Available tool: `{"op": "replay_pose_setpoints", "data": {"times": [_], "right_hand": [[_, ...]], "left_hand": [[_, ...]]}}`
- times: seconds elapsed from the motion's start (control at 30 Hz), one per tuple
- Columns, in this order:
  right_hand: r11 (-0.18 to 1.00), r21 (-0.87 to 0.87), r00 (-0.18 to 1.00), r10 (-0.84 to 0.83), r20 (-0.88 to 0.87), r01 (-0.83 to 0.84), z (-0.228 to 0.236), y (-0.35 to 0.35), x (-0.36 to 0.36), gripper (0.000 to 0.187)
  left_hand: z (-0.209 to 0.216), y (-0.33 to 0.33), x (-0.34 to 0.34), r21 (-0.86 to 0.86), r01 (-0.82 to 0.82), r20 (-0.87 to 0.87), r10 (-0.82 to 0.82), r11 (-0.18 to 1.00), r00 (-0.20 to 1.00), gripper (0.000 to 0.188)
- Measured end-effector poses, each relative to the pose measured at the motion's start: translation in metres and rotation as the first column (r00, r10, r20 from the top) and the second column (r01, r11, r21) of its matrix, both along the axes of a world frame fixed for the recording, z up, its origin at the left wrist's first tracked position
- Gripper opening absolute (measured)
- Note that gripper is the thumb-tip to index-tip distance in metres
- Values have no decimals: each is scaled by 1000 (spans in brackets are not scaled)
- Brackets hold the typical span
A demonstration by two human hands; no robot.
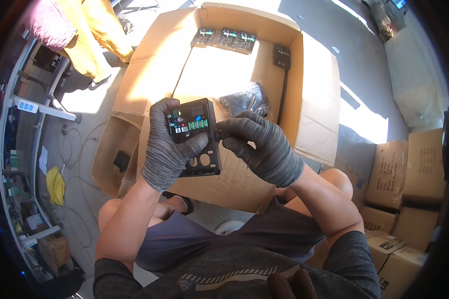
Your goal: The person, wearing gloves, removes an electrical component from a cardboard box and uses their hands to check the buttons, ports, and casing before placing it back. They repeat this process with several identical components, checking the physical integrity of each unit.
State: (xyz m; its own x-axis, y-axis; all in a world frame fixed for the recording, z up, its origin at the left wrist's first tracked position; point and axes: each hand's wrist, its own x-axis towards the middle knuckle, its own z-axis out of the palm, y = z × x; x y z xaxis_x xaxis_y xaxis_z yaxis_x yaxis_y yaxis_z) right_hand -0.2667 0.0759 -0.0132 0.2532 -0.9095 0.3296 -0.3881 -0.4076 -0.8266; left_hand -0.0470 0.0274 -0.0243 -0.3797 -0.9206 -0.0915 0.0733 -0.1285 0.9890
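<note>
A black plastic housing with a circuit board (212,158) is held over the front of a big open cardboard box (224,192). My gloved left hand (167,144) grips its left side, thumb across the front. Green terminal blocks and small coloured parts show in its upper half, round holes in the lower. At the housing's right edge, my gloved right hand (257,144) is closed with fingertips pinched on a small dark piece I cannot make out. A clear plastic bag of dark parts (242,102) lies in the box just beyond my right hand.
Several similar black units (229,40) line the box's far wall, and another black unit (281,56) is by its right wall. A smaller carton (115,149) stands at left. Another person's legs (97,37) are at far left. Stacked cartons (404,174) stand at right, shelving (40,107) at left.
</note>
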Motion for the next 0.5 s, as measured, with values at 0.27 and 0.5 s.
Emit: {"op": "replay_pose_setpoints", "data": {"times": [0.27, 0.5], "right_hand": [[937, 348, 940, -105, 323, -15, -1, 10, 3, 26], [873, 486, 999, -27, -29, 37, 11, 6, 2, 26]], "left_hand": [[0, 1, -4, -148, 12, 63, -3, 989, 998, 79], [-1, 10, -4, -160, 13, 41, -6, 987, 999, 80]]}}
